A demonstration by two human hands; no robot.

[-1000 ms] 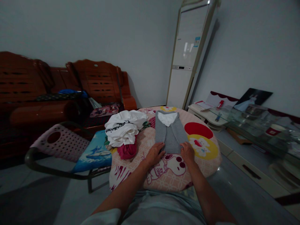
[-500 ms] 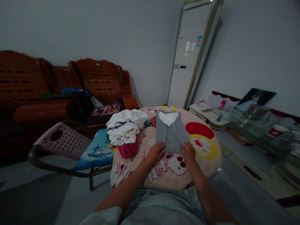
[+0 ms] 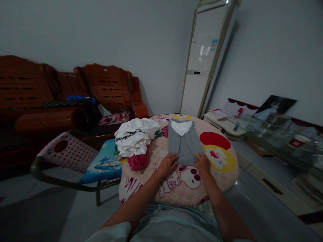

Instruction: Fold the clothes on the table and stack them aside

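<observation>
A grey cardigan [image 3: 185,148] with a white panel [image 3: 181,127] at its V-neck lies folded flat on the table. My left hand [image 3: 168,164] is at its near left corner, fingers closed on the hem. At the near right corner my right hand [image 3: 203,164] grips the edge in the same way. The thumbs are partly hidden from above. To the left of the cardigan sits a crumpled heap: a white garment [image 3: 136,134] with black lettering over a dark pink cloth [image 3: 138,161].
A patterned cloth [image 3: 156,148] covers the round table. On the left stand a folding chair [image 3: 67,153] with a blue cushion [image 3: 104,164] and a wooden sofa [image 3: 106,84]. A tall air conditioner [image 3: 199,60] is behind. A glass shelf [image 3: 272,134] holding several items runs along the right.
</observation>
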